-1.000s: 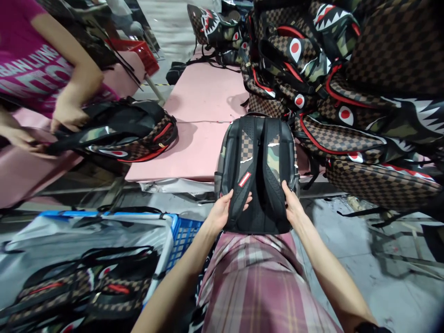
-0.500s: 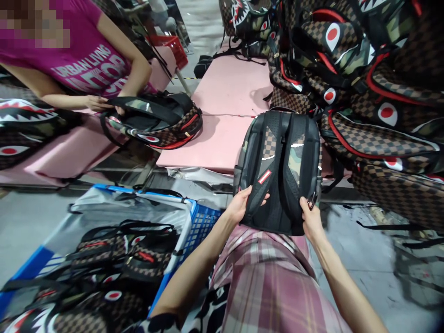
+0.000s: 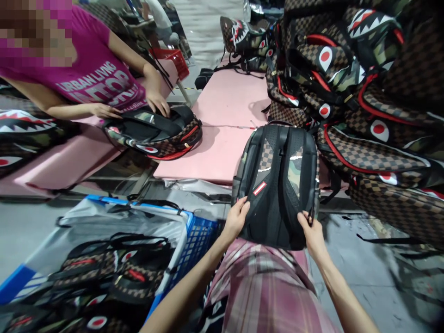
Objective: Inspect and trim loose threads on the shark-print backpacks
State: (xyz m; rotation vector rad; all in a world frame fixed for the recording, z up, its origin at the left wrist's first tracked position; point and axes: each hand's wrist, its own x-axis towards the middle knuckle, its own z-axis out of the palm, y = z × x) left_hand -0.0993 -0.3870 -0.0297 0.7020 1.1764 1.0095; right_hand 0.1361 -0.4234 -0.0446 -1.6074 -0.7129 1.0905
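Observation:
A black backpack (image 3: 268,219) rests with its straps facing up, its lower end on my lap and its top on the pink table. Its shoulder straps carry brown check and camouflage patches and a small red label. My left hand (image 3: 236,218) is closed on the lower left side of the pack, by the strap. On the opposite side, my right hand (image 3: 311,230) pinches the lower right edge, near a dark cord or zip pull. The fingers under the pack are hidden.
Check-patterned shark-face backpacks (image 3: 388,152) are piled at the right. A blue crate (image 3: 199,238) with a clear liner, at lower left, holds several more. Across the pink table (image 3: 222,159), a co-worker in a purple shirt (image 3: 93,60) handles another backpack (image 3: 163,134). A red basket (image 3: 178,62) stands behind.
The view has tilted up slightly, so everything sits lower. My left fingers have drawn back from the strap to the pack's side. The co-worker's hand has moved right along their backpack.

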